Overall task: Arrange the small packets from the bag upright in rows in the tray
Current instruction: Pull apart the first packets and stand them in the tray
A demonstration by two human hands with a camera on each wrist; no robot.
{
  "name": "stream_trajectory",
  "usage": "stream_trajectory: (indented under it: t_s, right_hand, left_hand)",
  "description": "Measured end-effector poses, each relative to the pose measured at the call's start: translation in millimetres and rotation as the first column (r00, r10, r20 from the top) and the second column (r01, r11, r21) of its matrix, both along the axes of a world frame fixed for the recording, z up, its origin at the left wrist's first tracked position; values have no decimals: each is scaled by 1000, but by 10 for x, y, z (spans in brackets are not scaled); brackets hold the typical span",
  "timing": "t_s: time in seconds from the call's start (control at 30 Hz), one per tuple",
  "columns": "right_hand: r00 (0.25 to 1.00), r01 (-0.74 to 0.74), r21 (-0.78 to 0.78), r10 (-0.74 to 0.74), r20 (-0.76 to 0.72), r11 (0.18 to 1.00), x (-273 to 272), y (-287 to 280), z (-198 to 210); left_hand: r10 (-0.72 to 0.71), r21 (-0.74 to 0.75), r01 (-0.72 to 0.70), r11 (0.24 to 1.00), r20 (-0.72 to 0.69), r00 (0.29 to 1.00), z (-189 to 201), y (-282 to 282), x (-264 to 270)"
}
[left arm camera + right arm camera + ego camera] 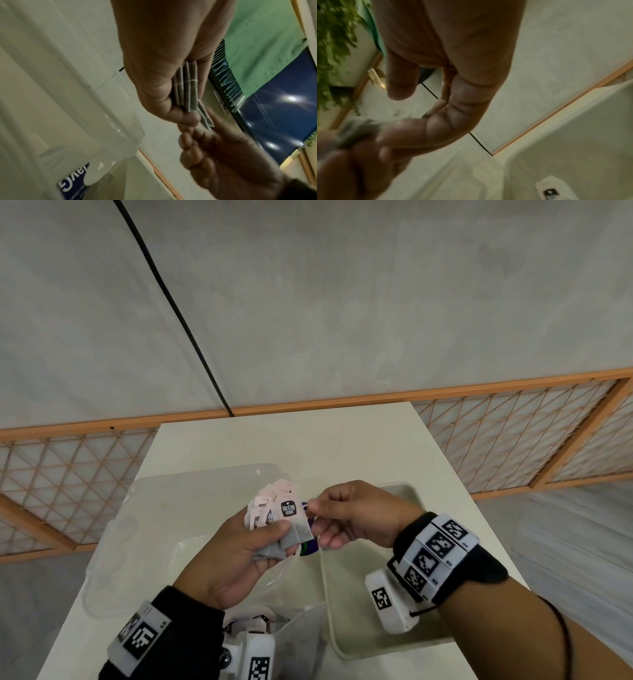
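Observation:
My left hand (pixel 286 537) grips a fanned bundle of small packets (pixel 274 518), grey sachets with pale pink tags and black labels, held above the table. From below, the left wrist view shows the stack (pixel 187 86) edge-on, with one packet (pixel 205 117) splayed out of it. My right hand (pixel 313 508) pinches the edge of the front packet. The cream tray (pixel 404 486) lies under my right hand; one packet (pixel 550 192) lies in it. The clear bag (pixel 298 631) with more packets sits at the near edge, between my wrists.
A clear plastic container (pixel 154 525) with a blue label (pixel 73 186) lies on the white table (pixel 308 440), left of the tray. A wooden lattice rail (pixel 513 433) runs behind the table, and a black cable (pixel 178 313) hangs down the wall.

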State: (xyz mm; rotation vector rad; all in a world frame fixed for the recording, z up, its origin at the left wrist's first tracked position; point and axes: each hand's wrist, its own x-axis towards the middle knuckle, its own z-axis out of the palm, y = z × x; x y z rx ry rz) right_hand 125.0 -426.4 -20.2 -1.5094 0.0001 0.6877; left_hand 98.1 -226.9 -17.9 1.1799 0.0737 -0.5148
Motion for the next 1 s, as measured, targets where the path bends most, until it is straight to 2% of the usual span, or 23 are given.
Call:
stream_trajectory:
  t_s: [0.07,0.23,0.33,0.43,0.5,0.6,0.73,0.83,0.93,1.0]
  right_hand:
    - [999,-47,0,47,9,999,-85,59,95]
    - [995,52,-70,-45,86,996,-159,123,84]
    - [994,74,-83,-67,89,994,-147,94,41]
    - [989,144,-99,-139,56,985,-49,-33,-44]
    - [979,205,-186,-202,33,961,49,-150,-169]
    - [987,151,-463,-161,19,873,173,-262,-432]
    - [996,-49,-681,-17,-90,731,264,-199,-790]
    - [994,-101,-766,41,-98,635,326,-145,-961]
    - [998,-50,-777,5,-59,628,424,-116,-1044]
    - [998,-58,-823,25,-54,565,461,-62,-1061]
  left_hand:
    - [2,37,-3,999,34,999,5,-26,-9]
    - [22,72,-27,997,71,997,-9,-68,-30]
    - [52,68,-53,996,28,998,-40,-47,-15]
    - [148,64,-145,987,-46,988,-76,2,19]
    - [195,58,-190,980,-82,977,-87,34,33]
    - [207,55,-202,978,-105,973,-88,65,40]
    - [185,65,-179,982,-103,977,-90,68,29]
    - [173,71,-166,984,-95,980,-93,68,35]
    - [173,72,-167,983,-97,980,-91,75,39]
    - [174,73,-167,983,-100,980,-92,86,34]
